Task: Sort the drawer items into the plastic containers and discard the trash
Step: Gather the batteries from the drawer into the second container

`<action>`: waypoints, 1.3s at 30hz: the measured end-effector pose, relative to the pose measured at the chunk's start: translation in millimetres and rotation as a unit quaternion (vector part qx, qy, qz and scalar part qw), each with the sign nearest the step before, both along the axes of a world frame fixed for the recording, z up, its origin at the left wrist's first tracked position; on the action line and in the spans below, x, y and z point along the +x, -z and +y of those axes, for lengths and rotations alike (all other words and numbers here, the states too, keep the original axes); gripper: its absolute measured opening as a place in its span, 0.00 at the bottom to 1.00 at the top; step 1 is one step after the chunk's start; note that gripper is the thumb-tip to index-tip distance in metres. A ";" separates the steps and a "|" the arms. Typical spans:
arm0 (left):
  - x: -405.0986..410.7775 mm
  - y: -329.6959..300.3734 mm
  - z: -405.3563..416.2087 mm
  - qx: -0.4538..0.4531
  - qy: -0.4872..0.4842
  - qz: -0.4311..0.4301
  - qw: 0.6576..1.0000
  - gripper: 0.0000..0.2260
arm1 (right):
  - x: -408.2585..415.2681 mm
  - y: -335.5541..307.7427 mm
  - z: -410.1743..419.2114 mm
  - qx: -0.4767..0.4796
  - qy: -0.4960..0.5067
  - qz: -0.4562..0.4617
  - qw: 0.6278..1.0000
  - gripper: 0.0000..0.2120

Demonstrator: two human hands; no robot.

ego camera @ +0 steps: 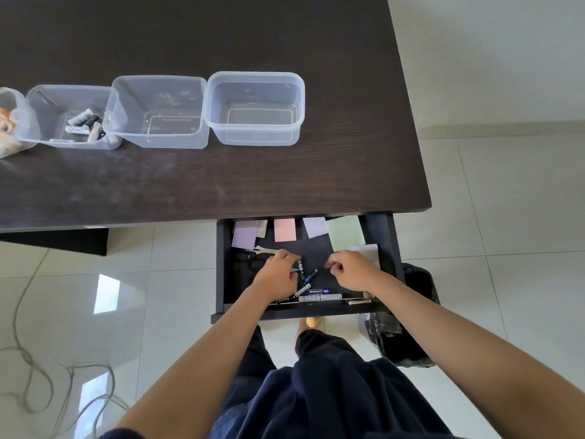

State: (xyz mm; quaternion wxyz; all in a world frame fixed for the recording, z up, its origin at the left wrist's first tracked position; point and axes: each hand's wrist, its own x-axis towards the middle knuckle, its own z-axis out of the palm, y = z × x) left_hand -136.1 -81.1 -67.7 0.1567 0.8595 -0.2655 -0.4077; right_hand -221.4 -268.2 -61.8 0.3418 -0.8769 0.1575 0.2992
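Note:
The black drawer [221, 267] is pulled out under the dark table. Both my hands are inside it. My left hand [277, 274] curls over several loose batteries [308, 275] and grips some of them; a black battery sticks out past its fingertips. My right hand [351, 269] hovers to the right of the batteries with its fingers curled, and I cannot see anything in it. Coloured paper notes [285, 229] lie at the drawer's back. Black scissors [250, 259] lie at the left. On the table stand clear plastic containers: one with batteries [85, 123] and two with nothing in them [158, 112], [254, 107].
A container with orange and white contents [9, 122] sits at the table's far left. A black trash bag [414, 315] stands on the floor right of the drawer. A white paper [367, 253] lies under my right hand. Cables [38, 369] trail across the tiled floor at the left.

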 end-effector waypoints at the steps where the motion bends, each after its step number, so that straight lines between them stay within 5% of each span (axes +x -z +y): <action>1: -2.9 1.3 -6.2 0.005 0.032 0.012 0.999 0.24 | 2.0 -0.3 1.8 -0.003 -0.015 -0.007 1.000 0.14; 8: -13.3 3.4 -12.4 0.116 0.131 -0.003 0.985 0.20 | 8.9 7.0 18.4 -0.013 -0.128 0.030 0.991 0.22; 17: -7.5 2.9 23.7 0.163 0.037 0.055 0.984 0.15 | 3.0 15.8 28.5 -0.045 -0.187 0.067 0.979 0.18; 24: -9.6 -2.2 14.6 0.283 0.084 0.013 0.955 0.19 | 6.8 18.8 35.0 -0.066 -0.206 0.073 0.974 0.17; 31: -0.8 -3.1 24.6 0.242 0.071 0.072 0.965 0.20 | 5.4 30.6 41.4 -0.001 -0.154 0.104 0.983 0.10; 39: 3.5 0.1 29.3 0.160 0.056 0.186 0.968 0.18 | 10.9 31.3 49.4 0.026 -0.162 0.158 0.974 0.16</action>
